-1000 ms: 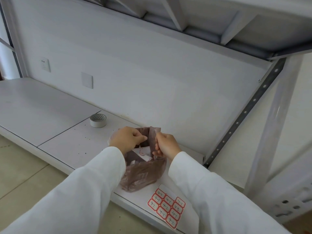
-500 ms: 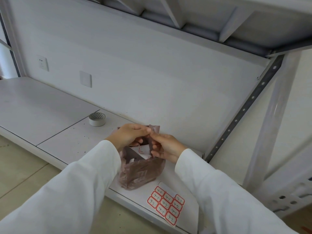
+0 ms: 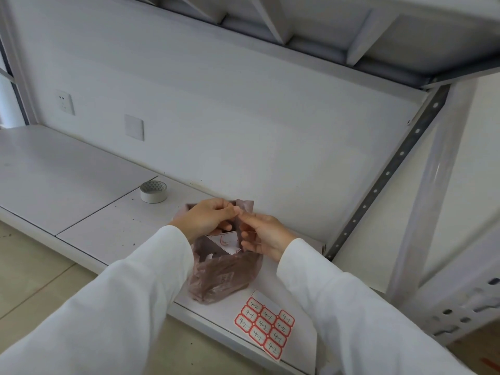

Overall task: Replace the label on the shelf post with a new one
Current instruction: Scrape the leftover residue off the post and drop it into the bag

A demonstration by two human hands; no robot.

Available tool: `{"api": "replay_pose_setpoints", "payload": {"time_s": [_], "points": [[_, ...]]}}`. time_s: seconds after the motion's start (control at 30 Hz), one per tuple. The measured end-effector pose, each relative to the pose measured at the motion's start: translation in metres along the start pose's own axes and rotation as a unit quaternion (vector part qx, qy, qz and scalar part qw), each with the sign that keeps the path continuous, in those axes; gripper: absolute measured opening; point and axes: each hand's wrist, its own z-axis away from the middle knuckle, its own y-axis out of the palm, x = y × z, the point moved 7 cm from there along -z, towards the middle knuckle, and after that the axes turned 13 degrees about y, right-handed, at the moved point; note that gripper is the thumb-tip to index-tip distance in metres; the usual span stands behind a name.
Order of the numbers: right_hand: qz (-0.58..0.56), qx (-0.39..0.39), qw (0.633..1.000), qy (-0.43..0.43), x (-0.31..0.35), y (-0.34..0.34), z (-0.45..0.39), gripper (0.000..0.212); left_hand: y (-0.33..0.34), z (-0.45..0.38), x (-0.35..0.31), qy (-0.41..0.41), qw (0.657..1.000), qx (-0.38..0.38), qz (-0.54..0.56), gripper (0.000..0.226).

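Observation:
A brownish translucent plastic bag stands on the white shelf board. My left hand pinches the bag's top edge from the left, and my right hand pinches the flap on the right; the fingertips of both meet above the bag's mouth. White paper scraps with red edges show inside the bag. A sheet of red-bordered labels marked 4-1 and 4-2 lies flat near the shelf's front edge. The grey shelf post rises at the right; I see no label on it.
A roll of white tape sits on the shelf to the left of the bag. A perforated dark rear post runs diagonally behind. An upper shelf hangs overhead. Two wall plates are on the back wall.
My hands have come closer together at the bag's top, fingertips now meeting. The view has shifted slightly; the bag stays in place.

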Motion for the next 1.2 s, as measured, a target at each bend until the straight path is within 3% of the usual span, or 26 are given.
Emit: {"api": "replay_pose_setpoints", "payload": {"time_s": [0.53, 0.8, 1.07, 1.2], "points": [[-0.003, 0.062, 0.996, 0.069, -0.010, -0.003, -0.001, 0.029, -0.002, 0.005, 0.001, -0.017, 0.999, 0.032, 0.026, 0.012], [-0.026, -0.054, 0.997, 0.048, -0.008, -0.023, -0.003, 0.021, -0.019, -0.002, 0.010, -0.007, 0.997, -0.055, -0.045, 0.024], [0.007, -0.084, 0.995, 0.045, -0.010, -0.032, -0.003, 0.014, -0.031, -0.001, 0.021, 0.019, 0.986, -0.076, -0.145, 0.009], [0.024, -0.086, 0.995, 0.042, -0.008, -0.031, 0.000, 0.013, -0.030, -0.003, 0.026, 0.014, 0.975, -0.066, -0.211, 0.023]]}}
